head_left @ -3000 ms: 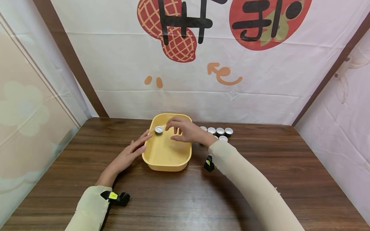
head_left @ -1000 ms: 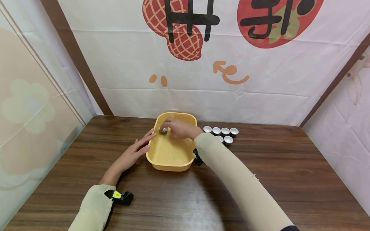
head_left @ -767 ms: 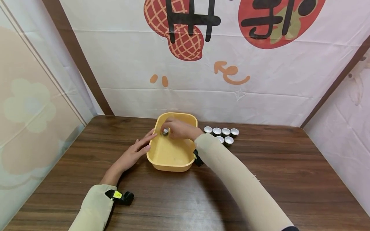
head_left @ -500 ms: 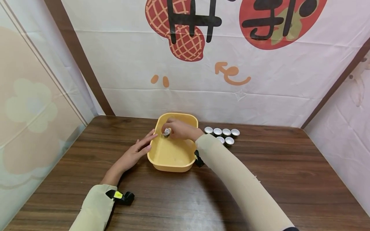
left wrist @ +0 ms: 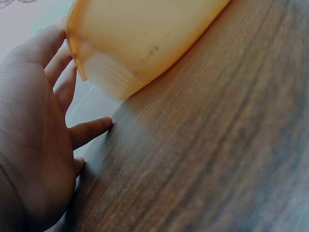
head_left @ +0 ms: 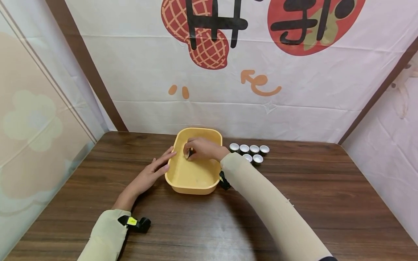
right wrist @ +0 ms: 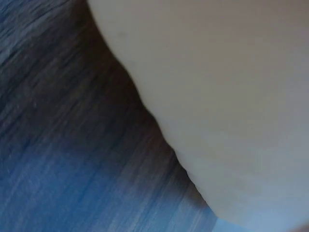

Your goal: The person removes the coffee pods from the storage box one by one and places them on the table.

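Inside the yellow plastic basin [head_left: 192,177], my right hand [head_left: 203,148] pinches a small round dark pot [head_left: 190,153] with a silver top. The pot is tipped on its side and partly covered by the fingers. On the basin's left side, my left hand [head_left: 152,172] rests its fingertips at the rim, fingers extended. The left wrist view shows that hand's fingers [left wrist: 91,132] spread, some against the basin's edge [left wrist: 72,46] and others low by the tabletop. The right wrist view shows no fingers, only a blurred pale surface [right wrist: 227,111] beside the wood.
Several similar silver-topped pots [head_left: 254,149] stand in two rows on the table, just right of the basin. The dark wooden table [head_left: 294,181] meets a printed white cloth backdrop [head_left: 287,119] behind. Black wrist devices [head_left: 142,224] sit on the sleeves.
Earlier the pot stood silver side up in the basin with my right hand apart from it. The right hand has since gripped it, shifted it slightly nearer and tilted it. The left hand stays put.
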`<state>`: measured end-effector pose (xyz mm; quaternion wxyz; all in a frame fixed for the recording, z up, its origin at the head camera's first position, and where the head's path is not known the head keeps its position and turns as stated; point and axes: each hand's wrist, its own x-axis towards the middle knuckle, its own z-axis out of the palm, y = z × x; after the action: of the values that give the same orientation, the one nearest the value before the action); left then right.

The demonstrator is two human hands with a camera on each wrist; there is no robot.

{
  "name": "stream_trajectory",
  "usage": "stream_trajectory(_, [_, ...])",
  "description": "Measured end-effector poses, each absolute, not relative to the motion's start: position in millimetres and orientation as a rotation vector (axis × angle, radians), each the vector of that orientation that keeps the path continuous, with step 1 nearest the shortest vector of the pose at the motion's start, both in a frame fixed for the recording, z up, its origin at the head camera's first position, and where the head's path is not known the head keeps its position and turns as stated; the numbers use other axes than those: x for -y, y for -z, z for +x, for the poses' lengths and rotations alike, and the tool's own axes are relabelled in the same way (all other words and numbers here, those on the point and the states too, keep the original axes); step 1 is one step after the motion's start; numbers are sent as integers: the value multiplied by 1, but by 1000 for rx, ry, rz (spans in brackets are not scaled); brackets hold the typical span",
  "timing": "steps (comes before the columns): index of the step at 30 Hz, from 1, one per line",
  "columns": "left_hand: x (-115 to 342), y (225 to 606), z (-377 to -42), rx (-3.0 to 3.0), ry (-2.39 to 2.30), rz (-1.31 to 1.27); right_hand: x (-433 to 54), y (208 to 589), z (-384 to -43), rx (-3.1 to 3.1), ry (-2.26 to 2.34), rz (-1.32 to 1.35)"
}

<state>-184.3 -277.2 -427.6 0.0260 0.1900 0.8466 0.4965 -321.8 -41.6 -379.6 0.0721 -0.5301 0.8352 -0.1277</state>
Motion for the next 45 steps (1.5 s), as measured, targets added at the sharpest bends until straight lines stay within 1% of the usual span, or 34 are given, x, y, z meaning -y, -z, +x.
stream_trajectory(9, [275,425,-184,-2622,-1539,598,39,372,-319,-2515,388,-1580])
stream_trajectory(19, [276,426,-185,-2625,-1539,623,31,359,-315,-2479,541,-1701])
stream_trajectory(23, [275,426,-185,-2617,-1543,633,21,356,-312,-2503,591,-1714])
stream_trajectory(29, [275,426,-186,-2614,-1550,640,3,351,-309,-2513,695,-1640])
stream_trajectory(35, [276,427,-187,-2617,-1551,642,-15,342,-303,-2544,856,-1657])
stream_trajectory(45, [277,426,-185,-2609,-1563,630,-45,344,-293,-2617,973,-1670])
